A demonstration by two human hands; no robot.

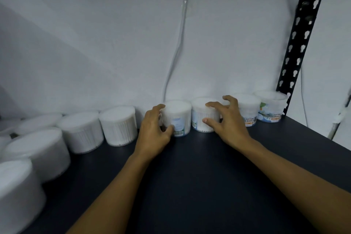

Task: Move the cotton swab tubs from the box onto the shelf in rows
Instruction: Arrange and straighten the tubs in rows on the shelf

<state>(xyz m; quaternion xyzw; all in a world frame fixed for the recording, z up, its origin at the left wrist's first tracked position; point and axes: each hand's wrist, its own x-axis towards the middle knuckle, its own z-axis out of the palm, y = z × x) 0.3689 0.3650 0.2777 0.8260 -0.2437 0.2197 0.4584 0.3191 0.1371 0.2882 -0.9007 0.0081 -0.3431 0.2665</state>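
Observation:
Several clear round cotton swab tubs stand in a row along the back of the dark shelf [190,167]. My left hand [153,131] wraps the left side of one tub [179,118] near the middle, thumb on its front. Just to its right, another tub [201,118] stands under my right hand [226,119], whose fingers are spread, with the thumb touching the tub's front and the fingertips over its lid. Two labelled tubs [248,110] [271,108] stand further right. More tubs [118,125] run to the left and curve toward me. The box is out of view.
A white wall rises behind the shelf with a thin cable [178,43] hanging down it. A black perforated shelf upright [300,34] stands at the back right corner. The shelf's right edge [322,137] slants toward me.

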